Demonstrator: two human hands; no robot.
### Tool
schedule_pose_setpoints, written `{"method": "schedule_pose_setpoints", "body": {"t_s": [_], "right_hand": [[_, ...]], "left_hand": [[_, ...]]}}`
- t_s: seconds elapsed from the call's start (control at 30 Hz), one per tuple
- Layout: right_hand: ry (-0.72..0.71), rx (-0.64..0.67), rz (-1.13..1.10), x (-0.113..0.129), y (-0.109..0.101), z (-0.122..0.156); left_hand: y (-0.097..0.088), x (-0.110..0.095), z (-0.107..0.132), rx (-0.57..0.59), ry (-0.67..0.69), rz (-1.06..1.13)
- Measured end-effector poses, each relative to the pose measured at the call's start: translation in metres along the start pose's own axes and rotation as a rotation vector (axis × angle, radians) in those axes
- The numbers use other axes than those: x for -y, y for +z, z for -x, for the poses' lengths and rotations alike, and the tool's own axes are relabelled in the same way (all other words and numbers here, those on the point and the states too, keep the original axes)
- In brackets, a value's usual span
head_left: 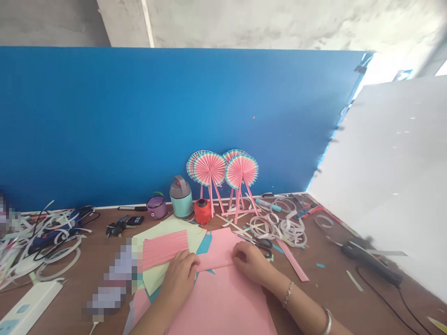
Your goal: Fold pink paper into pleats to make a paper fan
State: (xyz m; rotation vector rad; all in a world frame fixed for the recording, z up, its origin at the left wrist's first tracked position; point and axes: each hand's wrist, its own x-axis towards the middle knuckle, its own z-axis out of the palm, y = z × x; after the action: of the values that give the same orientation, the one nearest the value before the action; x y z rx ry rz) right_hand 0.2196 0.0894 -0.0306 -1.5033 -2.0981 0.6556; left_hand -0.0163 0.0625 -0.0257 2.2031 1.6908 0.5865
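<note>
A pink sheet of paper (219, 246) with a narrow fold along its near edge lies between my two hands. My left hand (182, 271) has its fingers curled together on the left end of that fold. At the right end, my right hand (248, 260) pinches the same edge, its fingertips partly hidden. Larger pink paper (226, 304) is spread below, toward me. Left of my left hand, a pleated pink paper (165, 250) rests on pale green sheets (159, 274). Scissors (260, 243) lie just beyond my right hand, partly covered by it.
Pink paper fans on stands (209, 170) stand against the blue partition (157, 111). Before them are a teal container (182, 204), red string (202, 213) and a purple pot (156, 207). White paper coils (279, 228), a glue gun (372, 260), keys (118, 226) and a power strip (31, 307) surround the work.
</note>
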Motion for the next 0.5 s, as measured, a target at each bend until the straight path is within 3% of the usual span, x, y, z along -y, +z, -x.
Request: {"method": "schedule_pose_setpoints", "body": {"t_s": [0.13, 0.23, 0.33, 0.5], "right_hand": [[-0.011, -0.018, 0.026, -0.0017, 0.0017, 0.0015], [-0.042, -0.034, 0.046, -0.0024, 0.0021, 0.0033], [-0.166, -0.046, 0.097, -0.0024, 0.0035, 0.0058], [-0.399, 0.009, 0.281, -0.0002, 0.0082, 0.0097]], "left_hand": [[-0.0008, -0.0004, 0.0008, 0.003, 0.102, -0.129], [0.0009, 0.0003, 0.0001, 0.034, 0.257, -0.186], [0.0031, -0.0002, -0.0004, 0.070, 0.374, -0.243], [0.0058, -0.0025, 0.0000, 0.063, 0.389, -0.281]]}}
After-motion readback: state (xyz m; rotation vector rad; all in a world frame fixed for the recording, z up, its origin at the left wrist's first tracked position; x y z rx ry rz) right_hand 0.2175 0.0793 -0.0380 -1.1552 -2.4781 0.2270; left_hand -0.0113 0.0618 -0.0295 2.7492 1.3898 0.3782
